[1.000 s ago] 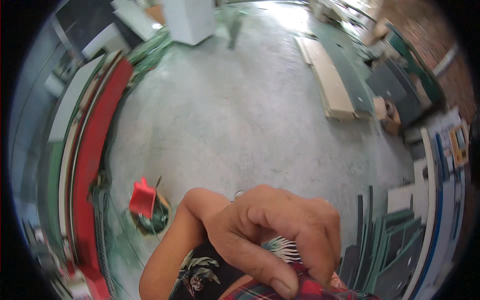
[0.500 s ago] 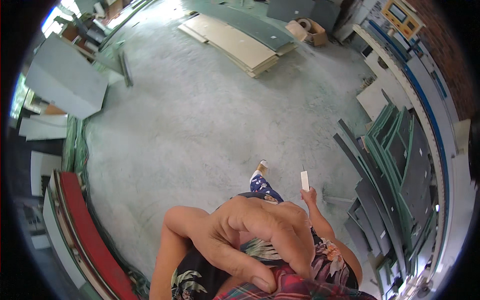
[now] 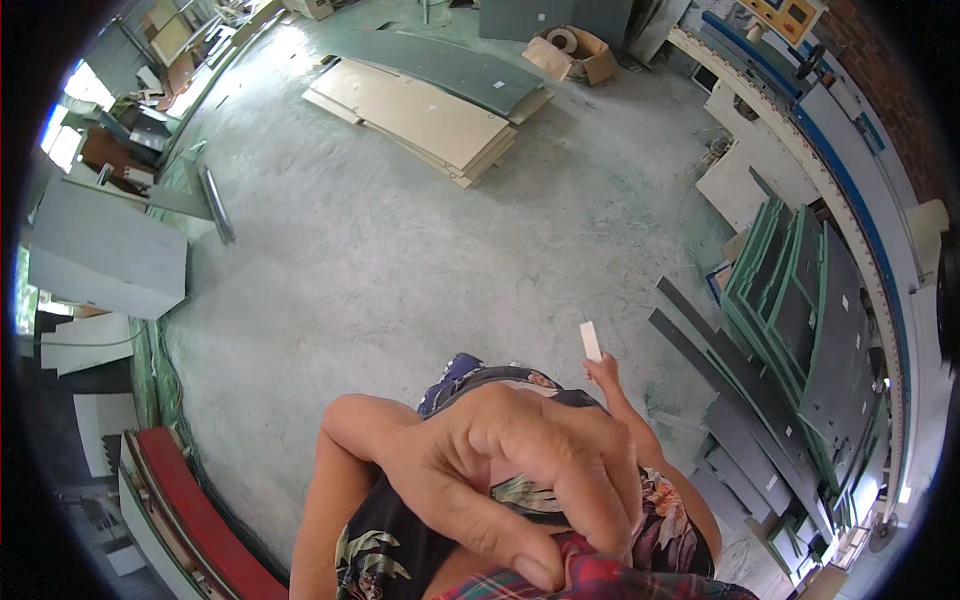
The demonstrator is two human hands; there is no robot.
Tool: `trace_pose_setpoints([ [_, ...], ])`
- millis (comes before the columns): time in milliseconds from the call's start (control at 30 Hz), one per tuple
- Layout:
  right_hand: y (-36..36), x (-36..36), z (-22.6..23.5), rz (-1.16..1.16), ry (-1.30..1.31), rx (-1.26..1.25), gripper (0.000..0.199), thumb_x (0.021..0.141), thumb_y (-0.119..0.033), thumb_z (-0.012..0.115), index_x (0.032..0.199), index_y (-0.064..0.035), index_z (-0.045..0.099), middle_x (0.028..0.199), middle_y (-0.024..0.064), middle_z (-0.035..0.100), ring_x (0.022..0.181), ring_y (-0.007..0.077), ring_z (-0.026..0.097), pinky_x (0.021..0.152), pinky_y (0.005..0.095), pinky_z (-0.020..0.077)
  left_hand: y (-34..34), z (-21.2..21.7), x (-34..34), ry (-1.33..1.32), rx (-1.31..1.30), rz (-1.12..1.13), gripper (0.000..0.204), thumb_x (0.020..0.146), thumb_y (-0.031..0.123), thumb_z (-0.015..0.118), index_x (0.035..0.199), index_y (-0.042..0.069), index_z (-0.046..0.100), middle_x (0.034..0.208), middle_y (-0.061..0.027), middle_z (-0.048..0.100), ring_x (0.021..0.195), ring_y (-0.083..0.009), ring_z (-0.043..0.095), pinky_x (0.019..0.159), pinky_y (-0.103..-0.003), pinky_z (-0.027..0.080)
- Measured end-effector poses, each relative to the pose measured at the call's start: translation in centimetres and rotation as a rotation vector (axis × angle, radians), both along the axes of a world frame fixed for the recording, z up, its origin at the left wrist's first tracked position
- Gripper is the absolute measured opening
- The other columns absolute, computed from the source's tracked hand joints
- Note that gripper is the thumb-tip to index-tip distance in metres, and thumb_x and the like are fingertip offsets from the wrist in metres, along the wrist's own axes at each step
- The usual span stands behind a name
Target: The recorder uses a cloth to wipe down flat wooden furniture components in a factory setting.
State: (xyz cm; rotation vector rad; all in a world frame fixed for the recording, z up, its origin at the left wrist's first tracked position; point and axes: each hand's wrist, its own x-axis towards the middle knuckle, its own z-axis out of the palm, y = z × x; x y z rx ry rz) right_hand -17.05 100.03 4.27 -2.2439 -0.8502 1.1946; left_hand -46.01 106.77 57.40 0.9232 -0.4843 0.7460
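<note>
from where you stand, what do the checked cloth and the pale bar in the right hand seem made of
Checked cloth: probably woven cotton, matte, given its soft folds. Pale bar: perhaps plastic or wood, matte; its plain, even colour leaves that open.

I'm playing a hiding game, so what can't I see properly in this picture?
All in the head view:
- Plaid cloth: partly covered by the left hand, cut off by the bottom edge.
- White piece: its lower end is hidden in the right hand.
- Yellow panel: cut off by the top edge.
- Feet: blocked by flowery clothing and the left hand.
</note>
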Motion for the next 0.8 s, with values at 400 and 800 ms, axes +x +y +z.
trace_pose_setpoints([
  [400, 16.0, -0.6, -0.1, 0.019, -0.140, -0.042, 0.040, 0.069, -0.032, 0.066, 0.086, 0.0035, 0.062, 0.067, 0.0135, 0.066, 0.058, 0.0206, 0.067, 0.061, 0.0340, 0.0535, 23.4, -4.8, -4.5, 0.115, -0.207, 0.525, 0.031, 0.084, 0.029, 0.065, 0.098, 0.004, 0.056, 0.080, -0.0099, 0.058, 0.075, -0.0225, 0.056, 0.083, -0.043, 0.041],
  [800, 27.9, -1.1, 1.0, -0.420, -0.043, -0.038, 0.035, 0.068, -0.026, 0.069, 0.085, 0.0045, 0.061, 0.063, 0.0111, 0.064, 0.052, 0.0182, 0.065, 0.048, 0.0314, 0.0523, 49.9, -11.8, -16.2, -0.017, -0.734, 0.871, 0.014, 0.096, 0.014, 0.048, 0.107, 0.007, 0.053, 0.087, 0.0007, 0.055, 0.076, -0.0128, 0.050, 0.081, -0.034, 0.042],
])
